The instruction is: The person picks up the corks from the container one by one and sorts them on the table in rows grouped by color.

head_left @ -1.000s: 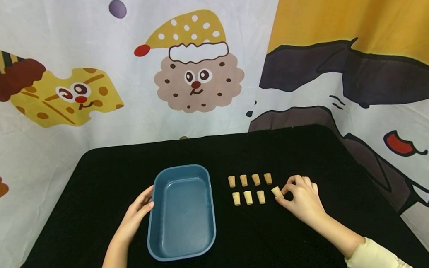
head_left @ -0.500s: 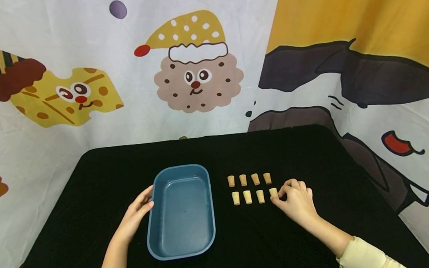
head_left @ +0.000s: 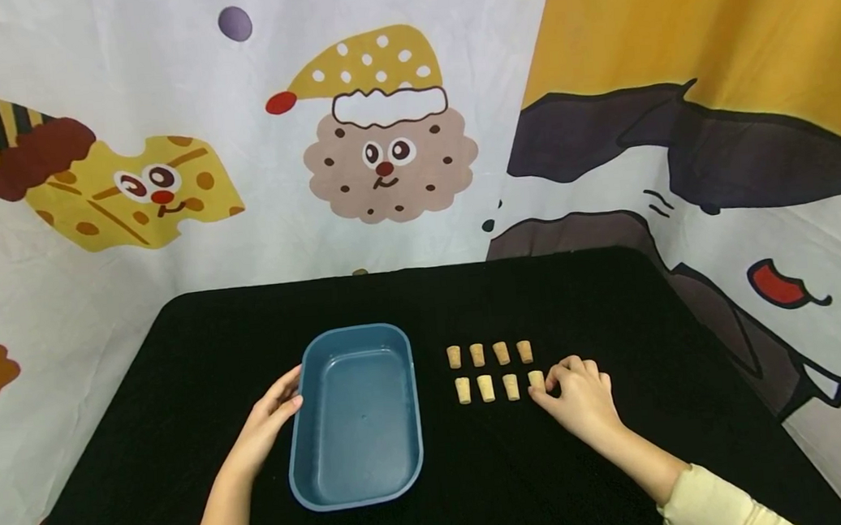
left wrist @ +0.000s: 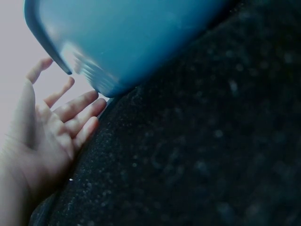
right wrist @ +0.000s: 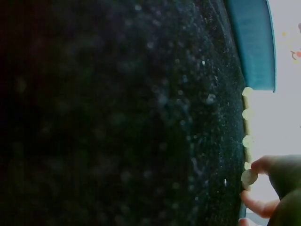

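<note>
A blue rectangular plastic basin (head_left: 362, 429) lies on the black tablecloth. At its left rim rests my left hand (head_left: 266, 420), its fingers fairly straight in the left wrist view, with the basin wall (left wrist: 136, 42) beside the fingertips. Two rows of tapered cork stoppers lie to the right of the basin: a darker back row (head_left: 501, 353) and a paler front row (head_left: 486, 389). My right hand (head_left: 584, 397) pinches the rightmost pale cork stopper (head_left: 536, 380) between thumb and index finger, in line with its row. The right wrist view catches this stopper (right wrist: 249, 177) end-on beside the fingertips.
Black cloth (head_left: 479, 470) covers the table. Behind it hangs a white curtain (head_left: 244, 250) with cartoon prints. The basin stands between the left hand and the stoppers.
My right hand has moved slightly left with the pale cork stopper, which has turned from tilted to straight and lined up with the front row. My left hand stays at the basin.
</note>
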Tool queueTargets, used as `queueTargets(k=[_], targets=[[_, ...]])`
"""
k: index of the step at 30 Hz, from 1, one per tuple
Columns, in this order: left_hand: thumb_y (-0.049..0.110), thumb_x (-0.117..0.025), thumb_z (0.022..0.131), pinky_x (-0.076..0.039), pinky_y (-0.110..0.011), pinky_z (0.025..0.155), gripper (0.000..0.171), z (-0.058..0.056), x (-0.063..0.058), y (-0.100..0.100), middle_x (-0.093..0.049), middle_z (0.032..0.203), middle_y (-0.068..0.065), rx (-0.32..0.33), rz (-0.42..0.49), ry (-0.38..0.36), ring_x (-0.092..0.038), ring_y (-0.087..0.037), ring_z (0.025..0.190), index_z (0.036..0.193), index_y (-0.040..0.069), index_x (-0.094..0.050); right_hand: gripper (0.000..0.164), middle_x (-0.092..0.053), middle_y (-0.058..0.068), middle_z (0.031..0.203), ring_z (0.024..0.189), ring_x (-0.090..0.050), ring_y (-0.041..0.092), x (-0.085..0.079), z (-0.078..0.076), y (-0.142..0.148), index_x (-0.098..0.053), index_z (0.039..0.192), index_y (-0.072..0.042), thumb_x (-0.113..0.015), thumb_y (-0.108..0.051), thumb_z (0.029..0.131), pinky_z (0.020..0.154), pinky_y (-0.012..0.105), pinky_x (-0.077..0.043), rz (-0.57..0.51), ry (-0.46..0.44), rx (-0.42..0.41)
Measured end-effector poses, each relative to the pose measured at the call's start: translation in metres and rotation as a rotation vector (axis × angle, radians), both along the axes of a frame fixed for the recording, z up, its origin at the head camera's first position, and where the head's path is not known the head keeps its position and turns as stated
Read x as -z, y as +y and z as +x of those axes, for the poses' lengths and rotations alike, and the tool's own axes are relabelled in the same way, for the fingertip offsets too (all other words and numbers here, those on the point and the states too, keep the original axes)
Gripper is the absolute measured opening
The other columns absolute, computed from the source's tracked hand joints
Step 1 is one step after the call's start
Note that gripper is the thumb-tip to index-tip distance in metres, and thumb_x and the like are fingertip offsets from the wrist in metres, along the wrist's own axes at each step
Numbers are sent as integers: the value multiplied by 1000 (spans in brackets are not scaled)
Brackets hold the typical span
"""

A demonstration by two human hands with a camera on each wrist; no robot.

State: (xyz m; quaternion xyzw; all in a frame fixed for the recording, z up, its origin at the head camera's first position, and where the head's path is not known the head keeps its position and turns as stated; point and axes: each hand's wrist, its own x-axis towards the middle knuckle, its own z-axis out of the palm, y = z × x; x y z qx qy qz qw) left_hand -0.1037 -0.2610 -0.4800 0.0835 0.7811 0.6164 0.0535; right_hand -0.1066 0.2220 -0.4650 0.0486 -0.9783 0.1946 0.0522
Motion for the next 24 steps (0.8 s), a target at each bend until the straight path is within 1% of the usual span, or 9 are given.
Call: queueTargets(k=[2, 5, 8, 12, 14, 16, 18, 21, 24], targets=[[21, -46, 102, -39, -26, 95, 50, 0, 1, -1, -39, 146, -18, 8, 8, 7, -45, -12, 124, 148, 8, -33, 26, -55, 15, 106, 95, -46, 34, 0, 0, 0, -60, 73, -20, -72, -41, 82, 73, 47, -35, 8, -3, 2], [20, -45, 102, -39, -21, 94, 50, -1, 2, -1, -37, 147, -19, 22, 18, 15, -46, -3, 121, 148, 6, -32, 27, -55, 15, 106, 93, -47, 33, 0, 0, 1, -60, 73, -20, -71, -43, 82, 72, 47, -35, 18, -4, 3], [20, -46, 102, -39, -21, 93, 50, -2, 2, -2, -37, 147, -20, 24, 17, 20, -45, 0, 119, 149, 6, -32, 29, -56, 15, 106, 92, -47, 33, 0, -1, 2, -61, 74, -20, -71, -46, 82, 72, 46, -35, 24, -2, 5], [20, -46, 102, -39, -21, 93, 50, -4, 2, -2, -38, 146, -20, 20, 10, 24, -45, -1, 119, 149, 7, -32, 31, -56, 15, 106, 92, -47, 33, -1, -2, 3, -64, 77, -20, -70, -49, 82, 72, 46, -36, 17, -3, 3], [20, -46, 102, -40, -23, 93, 50, -4, 2, -2, -40, 145, -20, 9, 6, 28, -47, -4, 119, 149, 8, -32, 32, -56, 15, 107, 93, -47, 33, -3, -2, 3, -65, 80, -19, -69, -50, 82, 72, 47, -36, 11, 1, -1], [20, -47, 102, -40, -27, 94, 50, -4, 1, -3, -41, 144, -19, -2, -4, 26, -47, -9, 121, 149, 9, -32, 32, -56, 15, 107, 94, -47, 33, -7, -2, 3, -67, 84, -17, -69, -49, 83, 74, 48, -36, 11, 11, -6], [21, -47, 102, -40, -34, 96, 51, -3, 0, -2, -42, 143, -20, -11, -15, 23, -47, -19, 123, 149, 9, -32, 33, -56, 15, 108, 94, -47, 34, -12, -1, 6, -68, 87, -15, -68, -48, 84, 74, 49, -36, 8, 30, -12], [26, -46, 102, -36, -49, 100, 53, -1, -2, -2, -40, 144, -20, -20, -37, 5, -42, -32, 127, 150, 11, -30, 33, -56, 16, 110, 96, -47, 36, -21, -2, 12, -69, 90, -13, -68, -46, 85, 75, 51, -36, 5, 75, -24], [28, -44, 103, -35, -57, 100, 53, 2, -6, -5, -38, 145, -22, -23, -79, 7, -40, -39, 128, 150, 10, -29, 34, -55, 17, 111, 98, -47, 37, -30, -5, 22, -69, 92, -11, -68, -45, 86, 77, 53, -35, -10, 127, -50]])
